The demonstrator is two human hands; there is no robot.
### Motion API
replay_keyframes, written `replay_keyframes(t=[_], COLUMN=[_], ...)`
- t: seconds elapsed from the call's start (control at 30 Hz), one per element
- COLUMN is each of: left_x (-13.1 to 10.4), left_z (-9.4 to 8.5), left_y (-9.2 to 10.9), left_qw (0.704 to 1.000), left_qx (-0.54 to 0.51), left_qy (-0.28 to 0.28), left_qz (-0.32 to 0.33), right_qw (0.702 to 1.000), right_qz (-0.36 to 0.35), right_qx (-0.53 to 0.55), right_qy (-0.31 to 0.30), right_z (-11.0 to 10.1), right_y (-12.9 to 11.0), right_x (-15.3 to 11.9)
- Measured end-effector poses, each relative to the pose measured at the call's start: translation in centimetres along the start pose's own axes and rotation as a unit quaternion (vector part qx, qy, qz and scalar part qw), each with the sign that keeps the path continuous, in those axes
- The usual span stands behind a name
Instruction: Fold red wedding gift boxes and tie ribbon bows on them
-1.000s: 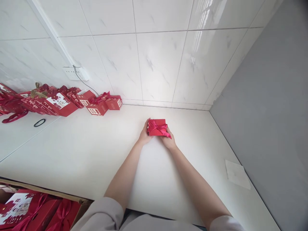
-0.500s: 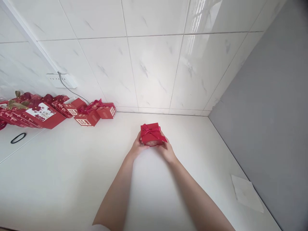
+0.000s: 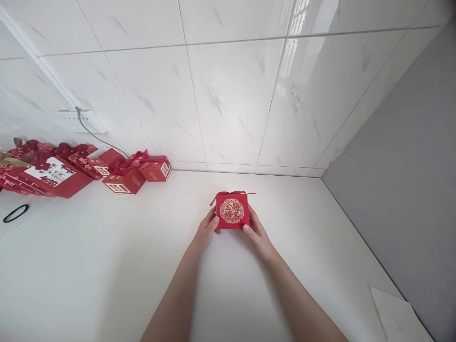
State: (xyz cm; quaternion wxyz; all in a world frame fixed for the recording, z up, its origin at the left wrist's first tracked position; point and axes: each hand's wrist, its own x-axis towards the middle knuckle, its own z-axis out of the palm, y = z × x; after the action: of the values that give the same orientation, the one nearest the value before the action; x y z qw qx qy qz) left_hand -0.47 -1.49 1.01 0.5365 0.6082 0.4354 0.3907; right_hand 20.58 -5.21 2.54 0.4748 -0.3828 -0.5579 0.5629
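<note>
A small red gift box (image 3: 233, 211) with a round gold emblem on its front face and a red ribbon on top is held between both hands above the white counter (image 3: 107, 266). My left hand (image 3: 205, 232) grips its left side with the thumb on the lower corner. My right hand (image 3: 258, 232) grips its right side the same way. The emblem face is turned toward me.
Several red gift boxes (image 3: 155, 168) and larger red packages (image 3: 53, 175) lie along the tiled wall at the left, below a wall socket (image 3: 81, 122) with a cable. A black loop (image 3: 14, 213) lies far left. A white sheet (image 3: 401, 316) rests by the grey wall at right.
Both hands drew the box a little toward me and tipped it, so its emblem face shows instead of the ribboned top. The view has shifted up and right.
</note>
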Motion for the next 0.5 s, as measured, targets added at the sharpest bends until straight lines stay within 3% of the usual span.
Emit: replay_keyframes(t=[0.2, 0.5], left_x=[-0.1, 0.1], left_z=[0.1, 0.2], left_y=[0.6, 0.6], left_qw=[1.0, 1.0], left_qx=[0.006, -0.023], left_qy=[0.001, 0.01], left_qz=[-0.007, -0.003], right_qw=[0.999, 0.998], right_qz=[-0.014, -0.034], right_qx=[0.026, 0.028], right_qy=[0.03, 0.044], right_z=[-0.1, 0.1], right_y=[1.7, 2.0], right_x=[0.2, 0.3])
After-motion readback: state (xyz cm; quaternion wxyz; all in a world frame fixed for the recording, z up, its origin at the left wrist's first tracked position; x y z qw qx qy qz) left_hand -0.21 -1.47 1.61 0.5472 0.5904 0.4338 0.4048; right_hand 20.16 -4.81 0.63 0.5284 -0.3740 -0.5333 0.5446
